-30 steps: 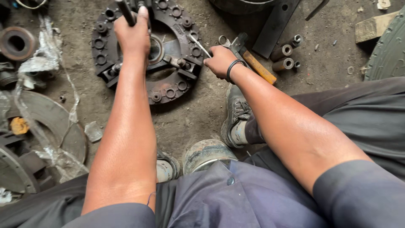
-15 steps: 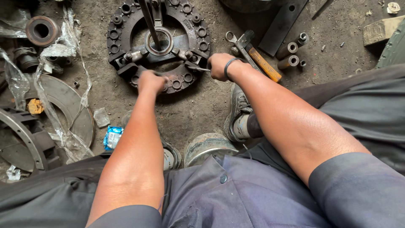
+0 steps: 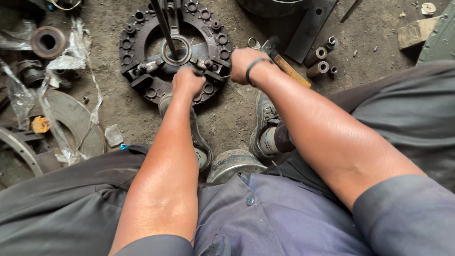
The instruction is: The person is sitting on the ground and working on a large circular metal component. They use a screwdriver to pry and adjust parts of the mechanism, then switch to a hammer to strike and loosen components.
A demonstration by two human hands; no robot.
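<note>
- We see the round, dark, greasy metal pressure plate, ringed with bolt holes, lying flat on the dirty concrete floor just beyond the person's shoes.
- The left hand rests on the near edge of the plate, its fingers curled into a fist; we cannot tell what, if anything, they grip.
- The right hand, with a dark band at the wrist, sits at the plate's right edge, fingers closed around something thin that is mostly hidden.
- A shiny steel ring sits at the plate's centre, with a dark upright metal bar rising from it.
- A wooden-handled hammer lies on the floor just beside the right hand.
- Three short grey metal cylinders lie near the hammer, right of the plate.
- A rusty round bearing-like part and crumpled clear plastic wrap lie to the left, well apart from the hands.
</note>
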